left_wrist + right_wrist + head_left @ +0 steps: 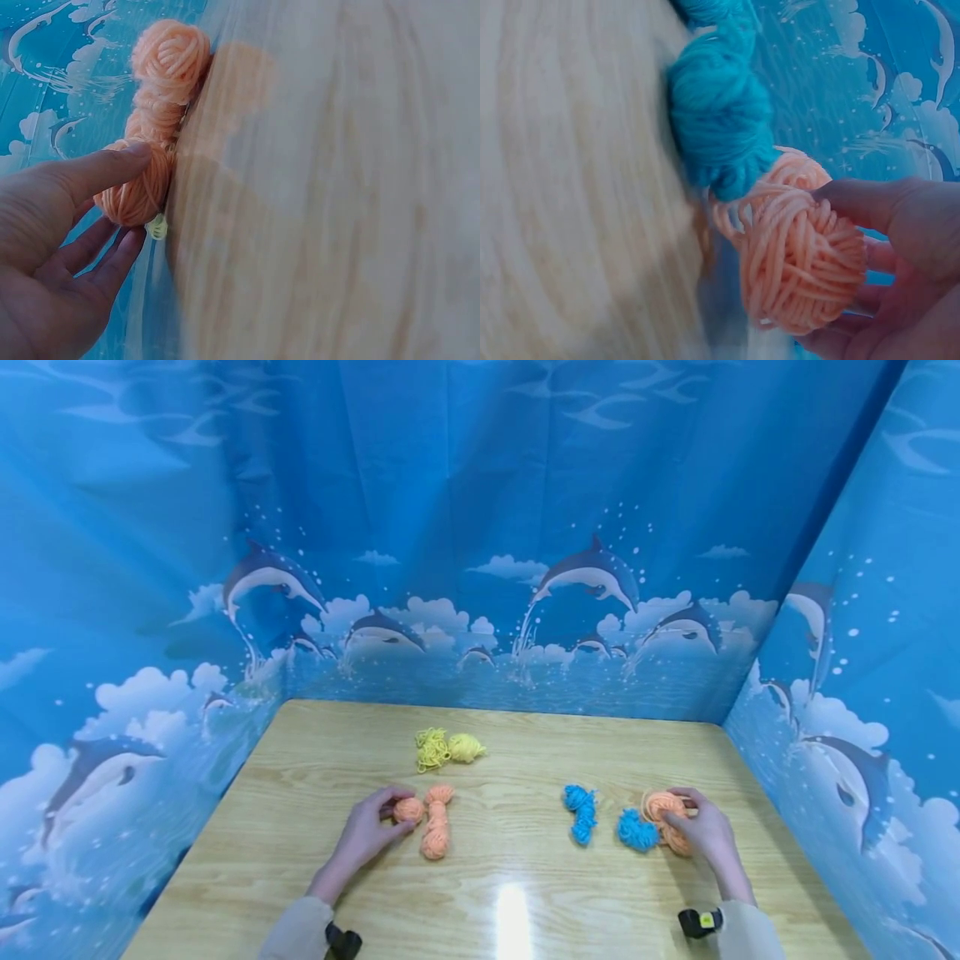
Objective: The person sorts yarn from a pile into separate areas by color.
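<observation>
My left hand (372,822) grips a small round ball of peach yarn (408,811) between thumb and fingers, on the left half of the table. Right beside that ball lies a longer peach yarn skein (437,822), thick at both ends and narrow in the middle. On the right, my right hand (705,827) holds a loosely wound peach yarn bundle (802,262), the thumb on its near side and the fingers behind. A blue yarn ball (637,831) sits against the left side of this bundle. In the right wrist view the blue ball (720,116) partly covers the peach strands.
Another blue yarn skein (581,814) lies left of the blue ball. Farther back are a loose yellow yarn tangle (431,749) and a yellow yarn ball (466,747), side by side. Dolphin-print curtains (465,527) hang along the back and sides of the wooden table (360,893).
</observation>
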`<state>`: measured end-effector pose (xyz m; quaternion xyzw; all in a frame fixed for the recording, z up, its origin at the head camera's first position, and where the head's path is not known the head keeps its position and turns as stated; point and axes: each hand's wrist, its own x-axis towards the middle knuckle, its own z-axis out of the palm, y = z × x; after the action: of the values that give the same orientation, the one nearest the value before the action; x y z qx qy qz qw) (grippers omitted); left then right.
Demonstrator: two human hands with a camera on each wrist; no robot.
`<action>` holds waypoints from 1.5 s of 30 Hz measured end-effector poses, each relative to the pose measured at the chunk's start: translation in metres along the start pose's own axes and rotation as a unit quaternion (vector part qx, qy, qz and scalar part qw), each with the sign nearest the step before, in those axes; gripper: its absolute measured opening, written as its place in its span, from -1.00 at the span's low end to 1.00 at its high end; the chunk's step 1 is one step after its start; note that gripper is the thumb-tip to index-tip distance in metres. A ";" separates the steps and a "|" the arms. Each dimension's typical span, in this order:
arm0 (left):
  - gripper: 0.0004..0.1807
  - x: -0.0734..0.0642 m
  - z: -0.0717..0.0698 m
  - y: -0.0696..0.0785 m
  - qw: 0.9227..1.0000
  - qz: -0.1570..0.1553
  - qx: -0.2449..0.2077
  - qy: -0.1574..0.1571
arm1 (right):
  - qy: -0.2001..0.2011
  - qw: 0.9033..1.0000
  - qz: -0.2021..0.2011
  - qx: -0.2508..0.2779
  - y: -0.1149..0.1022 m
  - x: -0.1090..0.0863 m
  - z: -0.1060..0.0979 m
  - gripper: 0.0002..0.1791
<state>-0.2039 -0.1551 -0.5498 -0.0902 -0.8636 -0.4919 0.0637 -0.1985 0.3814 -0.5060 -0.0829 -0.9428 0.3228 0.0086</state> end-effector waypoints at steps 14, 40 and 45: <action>-0.54 0.000 -0.001 0.001 1.000 0.004 0.003 0.001 | 0.008 0.998 -0.017 0.054 -0.027 0.000 -0.007 -0.30; -0.51 0.000 0.001 0.001 1.000 -0.018 -0.003 -0.002 | 0.001 0.994 -0.013 0.107 -0.065 0.007 0.013 -0.34; -0.52 -0.001 0.001 0.002 1.000 -0.029 -0.006 -0.001 | -0.002 0.992 -0.026 0.120 -0.072 0.008 0.018 -0.36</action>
<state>-0.2025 -0.1531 -0.5486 -0.0662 -0.8628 -0.4989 0.0486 -0.2184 0.3157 -0.4768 -0.0563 -0.8989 0.4338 0.0249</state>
